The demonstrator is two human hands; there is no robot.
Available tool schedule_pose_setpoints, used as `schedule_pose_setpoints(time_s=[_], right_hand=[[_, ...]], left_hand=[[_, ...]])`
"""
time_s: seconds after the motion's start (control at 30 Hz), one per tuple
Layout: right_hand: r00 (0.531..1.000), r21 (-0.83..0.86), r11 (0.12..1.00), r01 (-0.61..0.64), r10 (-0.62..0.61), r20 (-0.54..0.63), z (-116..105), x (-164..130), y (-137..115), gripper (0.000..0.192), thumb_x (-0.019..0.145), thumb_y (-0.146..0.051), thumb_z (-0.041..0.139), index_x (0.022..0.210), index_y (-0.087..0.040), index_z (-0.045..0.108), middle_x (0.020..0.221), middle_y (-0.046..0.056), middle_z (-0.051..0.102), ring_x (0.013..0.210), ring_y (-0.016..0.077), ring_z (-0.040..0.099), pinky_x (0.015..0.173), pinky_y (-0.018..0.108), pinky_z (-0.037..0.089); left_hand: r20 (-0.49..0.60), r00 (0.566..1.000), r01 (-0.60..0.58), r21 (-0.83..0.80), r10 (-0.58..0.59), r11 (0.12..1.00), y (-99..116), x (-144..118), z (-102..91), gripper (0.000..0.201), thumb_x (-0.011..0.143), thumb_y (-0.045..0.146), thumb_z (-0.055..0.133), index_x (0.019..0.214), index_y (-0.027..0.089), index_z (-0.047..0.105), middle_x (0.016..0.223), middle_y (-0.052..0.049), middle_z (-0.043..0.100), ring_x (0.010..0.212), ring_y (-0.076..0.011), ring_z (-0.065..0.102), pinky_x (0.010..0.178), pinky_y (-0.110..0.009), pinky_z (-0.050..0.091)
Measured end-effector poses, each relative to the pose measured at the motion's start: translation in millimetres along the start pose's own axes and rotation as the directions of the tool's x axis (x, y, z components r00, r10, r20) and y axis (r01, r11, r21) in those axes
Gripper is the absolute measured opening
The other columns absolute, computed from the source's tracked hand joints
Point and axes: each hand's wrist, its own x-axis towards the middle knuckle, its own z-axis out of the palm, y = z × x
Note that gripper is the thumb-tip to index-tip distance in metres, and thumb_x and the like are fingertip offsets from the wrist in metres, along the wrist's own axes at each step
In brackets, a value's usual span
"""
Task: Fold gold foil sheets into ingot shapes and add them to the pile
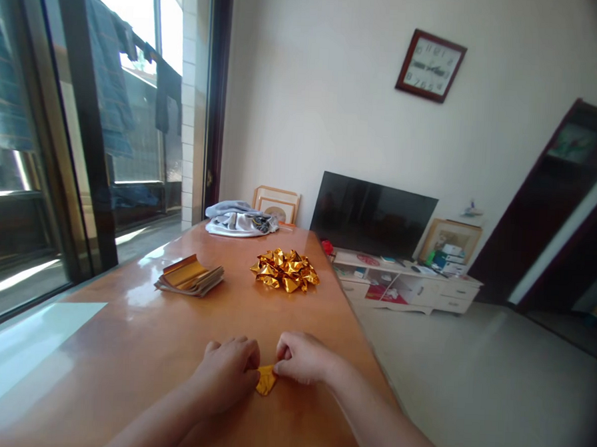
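A small folded piece of gold foil paper [266,380] lies low over the near part of the wooden table [233,320]. My left hand [231,370] pinches its left edge, fingers curled. From the other side, my right hand [301,358] grips the upper right corner between thumb and bent fingers. Beyond my hands sits a heap of shiny folded gold foil pieces [286,271]. Farther left rests a stack of gold paper sheets [190,276], its top sheet curling up.
Bundled grey and white cloth [238,220] lies at the table's far end, near leaning picture frames [279,206]. A television [374,214] stands on a low white cabinet [419,293] beyond. Glass sliding doors [87,139] run along the left.
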Motion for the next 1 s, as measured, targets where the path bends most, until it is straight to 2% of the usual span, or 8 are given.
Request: schedule_pose_setpoints(time_s=[0.13,0.3,0.5,0.6,0.7,0.8,0.9,1.0], right_hand=[[0.996,0.038,0.999,-0.029,0.025,0.085,-2,12,3,0.022,0.065,-0.033,0.08,0.081,-0.022,0.071,0.069,-0.005,0.067,0.058,0.0115,0.055,0.049,0.021,0.032],[0.989,0.085,0.996,-0.04,0.028,0.142,-2,19,3,0.017,0.062,-0.031,0.082,0.073,-0.021,0.072,0.062,-0.006,0.063,0.056,0.0113,0.052,0.048,0.021,0.032],[0.998,0.179,0.984,-0.028,0.019,0.052,0,9,0,0.014,0.066,-0.022,0.077,0.075,-0.019,0.068,0.066,-0.006,0.061,0.06,0.0099,0.051,0.051,0.018,0.034],[1.0,0.241,0.97,0.014,-0.013,-0.004,-4,-7,-7,0.01,0.072,-0.019,0.071,0.078,-0.018,0.063,0.07,-0.005,0.059,0.063,0.0094,0.05,0.054,0.018,0.035],[0.998,0.292,0.955,0.055,-0.045,-0.041,-10,-28,-18,0.006,0.077,-0.019,0.065,0.082,-0.018,0.061,0.074,-0.005,0.058,0.065,0.0097,0.049,0.057,0.019,0.035],[0.992,0.37,0.922,0.112,-0.083,-0.094,-14,-51,-28,0.008,0.078,-0.022,0.065,0.081,-0.018,0.059,0.074,-0.004,0.056,0.065,0.0104,0.046,0.058,0.02,0.036],[0.983,0.428,0.889,0.16,-0.102,-0.155,-11,-71,-37,0.01,0.079,-0.024,0.067,0.081,-0.018,0.058,0.074,-0.004,0.054,0.066,0.0111,0.045,0.059,0.021,0.035],[0.971,0.469,0.859,0.204,-0.116,-0.211,-4,-90,-47,0.013,0.08,-0.027,0.067,0.081,-0.019,0.057,0.074,-0.004,0.053,0.068,0.0118,0.045,0.06,0.022,0.035]], left_hand=[[0.035,0.998,0.054,-0.051,-0.053,0.997,3,1,-3.1,0.013,0.073,0.024,0.059,0.083,0.023,0.067,0.091,-0.002,0.072,0.09,-0.0251,0.063,0.08,-0.037,0.029],[0.033,0.996,0.087,-0.082,-0.085,0.993,1,3,-0.7,0.015,0.071,0.024,0.061,0.083,0.023,0.069,0.092,-0.002,0.073,0.09,-0.0246,0.063,0.079,-0.036,0.03],[0.009,0.998,0.071,-0.114,-0.07,0.991,-2,1,-2.3,0.016,0.073,0.027,0.064,0.087,0.024,0.071,0.097,-0.003,0.072,0.096,-0.026,0.063,0.078,-0.034,0.035],[0.003,0.997,0.069,-0.255,-0.071,0.965,-2,-6,-5.1,0.013,0.077,0.03,0.063,0.086,0.022,0.069,0.093,-0.002,0.072,0.091,-0.023,0.064,0.077,-0.031,0.039],[0.016,0.999,0.036,-0.508,-0.032,0.861,0,-18,-7.6,0.018,0.079,0.036,0.065,0.087,0.02,0.067,0.087,-0.002,0.074,0.086,-0.0209,0.064,0.075,-0.028,0.043],[0.0,0.999,-0.034,-0.749,0.052,0.661,5,-33,-10.7,0.025,0.078,0.041,0.071,0.086,0.018,0.065,0.088,-0.006,0.076,0.085,-0.0213,0.066,0.075,-0.029,0.046],[-0.022,0.994,-0.073,-0.871,0.11,0.486,11,-50,-14.7,0.028,0.079,0.04,0.076,0.086,0.017,0.064,0.09,-0.009,0.076,0.087,-0.0224,0.068,0.078,-0.031,0.047],[-0.042,0.994,-0.078,-0.909,0.097,0.41,17,-70,-17.8,0.028,0.08,0.037,0.078,0.092,0.016,0.065,0.092,-0.008,0.075,0.087,-0.0215,0.067,0.08,-0.032,0.046]])
